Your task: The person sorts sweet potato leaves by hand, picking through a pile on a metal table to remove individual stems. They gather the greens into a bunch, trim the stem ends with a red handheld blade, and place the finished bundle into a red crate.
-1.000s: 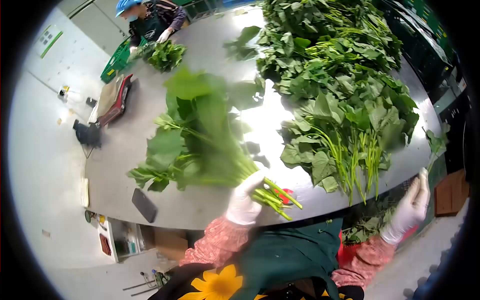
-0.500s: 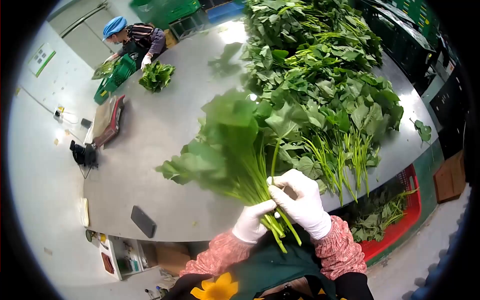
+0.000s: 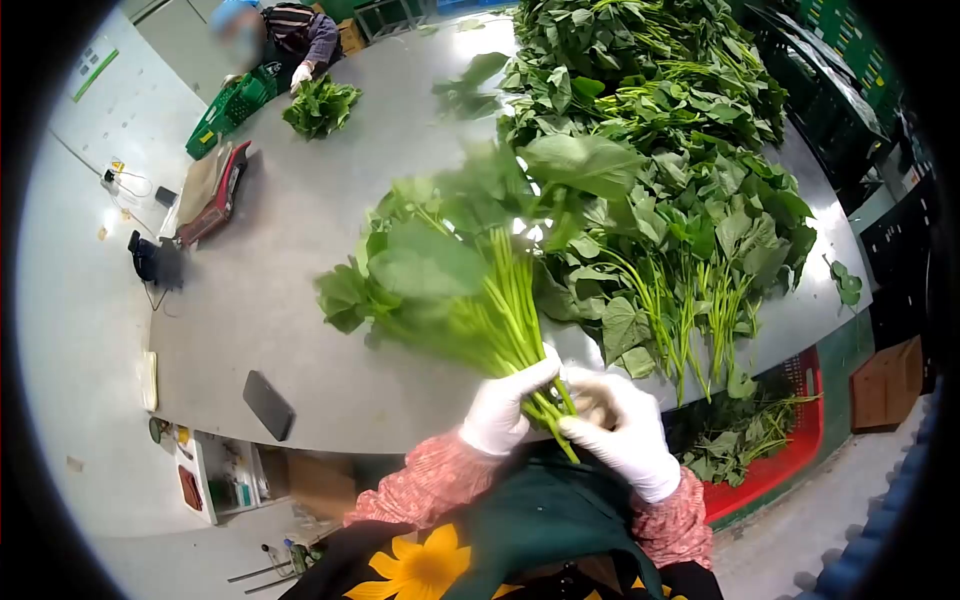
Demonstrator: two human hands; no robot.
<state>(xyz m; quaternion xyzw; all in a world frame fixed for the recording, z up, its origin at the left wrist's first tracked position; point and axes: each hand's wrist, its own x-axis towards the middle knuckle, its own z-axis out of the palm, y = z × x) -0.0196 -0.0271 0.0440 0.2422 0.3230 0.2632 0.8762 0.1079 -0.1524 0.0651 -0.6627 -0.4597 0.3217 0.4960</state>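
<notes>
A bunch of leafy greens (image 3: pixel 515 290), with long pale-green stems and broad leaves blurred by motion, stands tilted above the table's near edge. My left hand (image 3: pixel 505 408), in a white glove, is closed around its lower stems. At the cut ends, my right hand (image 3: pixel 628 430), also gloved, has its fingers curled and pinches the stems beside the left thumb. Just beyond my right hand lies a large pile of the same greens (image 3: pixel 660 190), stems towards me.
The metal table (image 3: pixel 330 290) carries a dark phone-like slab (image 3: pixel 268 405) and a red-edged device (image 3: pixel 215 195). Across it, a person in a blue cap (image 3: pixel 300 40) handles greens by a green basket (image 3: pixel 232 112). A red crate (image 3: pixel 808 420) of greens stands below right.
My view has shifted slightly. The bunch's leaves have spread and swung, and my right hand has moved lower along the stems. The person across the table has leaned towards the top edge.
</notes>
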